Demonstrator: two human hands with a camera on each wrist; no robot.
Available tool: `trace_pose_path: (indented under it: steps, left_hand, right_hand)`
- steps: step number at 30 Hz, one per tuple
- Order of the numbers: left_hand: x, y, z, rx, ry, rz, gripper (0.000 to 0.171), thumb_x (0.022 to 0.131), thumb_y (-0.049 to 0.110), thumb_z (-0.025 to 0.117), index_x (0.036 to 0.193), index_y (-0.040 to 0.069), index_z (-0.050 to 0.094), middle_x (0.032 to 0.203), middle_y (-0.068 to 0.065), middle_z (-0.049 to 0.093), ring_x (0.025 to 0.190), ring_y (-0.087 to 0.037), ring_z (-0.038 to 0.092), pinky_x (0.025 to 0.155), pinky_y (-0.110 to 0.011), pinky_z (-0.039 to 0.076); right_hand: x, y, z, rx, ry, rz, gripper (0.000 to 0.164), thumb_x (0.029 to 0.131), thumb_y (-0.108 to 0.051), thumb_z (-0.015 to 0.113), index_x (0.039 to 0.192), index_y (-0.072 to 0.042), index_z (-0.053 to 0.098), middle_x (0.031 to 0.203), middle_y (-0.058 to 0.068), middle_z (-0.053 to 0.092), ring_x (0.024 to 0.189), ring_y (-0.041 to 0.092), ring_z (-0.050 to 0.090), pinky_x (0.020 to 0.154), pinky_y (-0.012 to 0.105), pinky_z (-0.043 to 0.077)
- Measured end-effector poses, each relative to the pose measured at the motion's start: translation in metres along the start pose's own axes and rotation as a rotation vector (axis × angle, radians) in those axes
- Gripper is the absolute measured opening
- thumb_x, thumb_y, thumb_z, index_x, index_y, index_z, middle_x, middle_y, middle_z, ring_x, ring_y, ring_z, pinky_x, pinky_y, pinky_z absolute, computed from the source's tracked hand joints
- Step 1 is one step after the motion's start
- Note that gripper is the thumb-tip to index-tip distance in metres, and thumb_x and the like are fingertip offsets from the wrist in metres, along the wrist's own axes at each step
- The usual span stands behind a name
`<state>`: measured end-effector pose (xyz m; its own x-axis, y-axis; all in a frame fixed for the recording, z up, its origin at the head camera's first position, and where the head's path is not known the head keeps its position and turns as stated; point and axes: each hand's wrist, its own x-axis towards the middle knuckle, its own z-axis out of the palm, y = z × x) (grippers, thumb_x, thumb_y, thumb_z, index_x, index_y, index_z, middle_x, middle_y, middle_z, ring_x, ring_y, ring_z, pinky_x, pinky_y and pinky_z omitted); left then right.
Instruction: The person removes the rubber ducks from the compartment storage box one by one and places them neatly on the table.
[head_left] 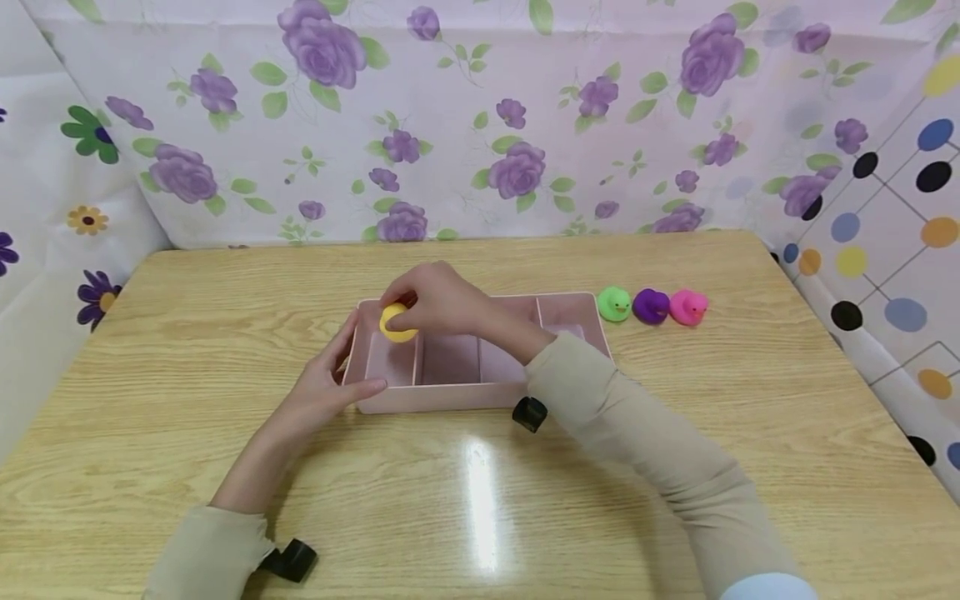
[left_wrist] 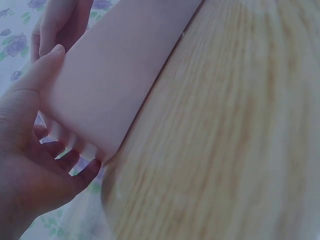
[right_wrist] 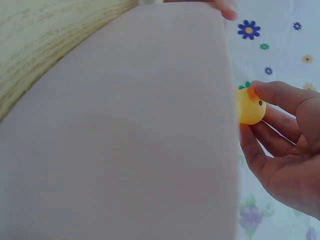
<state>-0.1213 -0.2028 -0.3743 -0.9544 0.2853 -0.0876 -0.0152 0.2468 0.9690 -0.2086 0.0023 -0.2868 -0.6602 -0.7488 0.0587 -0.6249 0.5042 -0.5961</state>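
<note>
A pale pink divided box (head_left: 442,398) sits on the wooden table. My right hand (head_left: 442,304) reaches across it and pinches a yellow rubber duck (head_left: 397,325) over the leftmost compartment. In the right wrist view, the duck's orange beak (right_wrist: 251,93) and a dark eye show beside the thumb, and the box wall hides part of its body. With the thumb at the front rim and fingers along the end wall, my left hand (head_left: 324,387) holds the box's left corner. Part of the box's right side is hidden by my right forearm.
Just right of the box, a green duck (head_left: 614,304), a purple duck (head_left: 651,307) and a pink duck (head_left: 688,307) stand in a row. Flowered cloth (head_left: 450,125) hangs along the table's back edge, with patterned cloth at both sides.
</note>
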Motion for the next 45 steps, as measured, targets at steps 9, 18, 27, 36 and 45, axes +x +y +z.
trace_pose_path:
  steps: [9, 18, 27, 36, 45]
  left_hand:
    - [0.001, -0.001, 0.0, -0.018, 0.005, 0.001, 0.094, 0.09, 0.018, 0.07, 0.156, 0.033, 0.004, 0.16, 0.003, 0.013, 0.137, -0.026, 0.029, 0.093, -0.018, 0.041]
    - [0.001, -0.001, 0.001, -0.026, -0.002, 0.003, 0.095, 0.09, 0.018, 0.07, 0.156, 0.033, 0.004, 0.16, 0.003, 0.011, 0.136, -0.027, 0.029, 0.092, -0.018, 0.041]
    - [0.001, 0.0, 0.003, -0.032, 0.014, 0.026, 0.097, 0.088, 0.013, 0.071, 0.157, 0.028, 0.003, 0.161, -0.005, 0.011, 0.135, -0.032, 0.031, 0.092, -0.017, 0.041]
    - [0.0, 0.001, 0.002, 0.008, 0.019, 0.034, 0.097, 0.088, 0.014, 0.071, 0.156, 0.028, 0.003, 0.161, -0.002, 0.01, 0.137, -0.03, 0.028, 0.1, -0.025, 0.038]
    - [0.001, -0.001, 0.001, -0.008, 0.015, 0.031, 0.098, 0.088, 0.013, 0.071, 0.157, 0.028, 0.003, 0.161, -0.004, 0.009, 0.137, -0.031, 0.028, 0.095, -0.019, 0.04]
  right_hand:
    - [-0.015, 0.005, -0.015, 0.121, 0.046, 0.015, 0.023, 0.087, -0.011, 0.07, 0.108, -0.004, 0.074, 0.096, 0.002, 0.07, 0.084, 0.011, 0.061, 0.075, 0.02, 0.048]
    - [-0.032, 0.01, -0.029, 0.209, 0.125, 0.034, 0.027, 0.085, -0.008, 0.071, 0.11, 0.0, 0.073, 0.1, 0.005, 0.07, 0.088, 0.015, 0.066, 0.078, 0.022, 0.052]
    - [-0.05, 0.023, -0.043, 0.208, 0.172, 0.065, 0.026, 0.083, -0.011, 0.073, 0.108, -0.004, 0.074, 0.099, 0.002, 0.071, 0.085, 0.014, 0.063, 0.078, 0.026, 0.051]
    - [-0.069, 0.037, -0.059, 0.227, 0.209, 0.144, 0.025, 0.082, -0.008, 0.074, 0.107, -0.004, 0.075, 0.102, 0.005, 0.071, 0.087, 0.016, 0.066, 0.079, 0.028, 0.052]
    - [-0.088, 0.059, -0.07, 0.134, 0.244, 0.19, 0.026, 0.083, -0.009, 0.075, 0.108, -0.002, 0.074, 0.104, 0.008, 0.071, 0.091, 0.021, 0.065, 0.083, 0.033, 0.052]
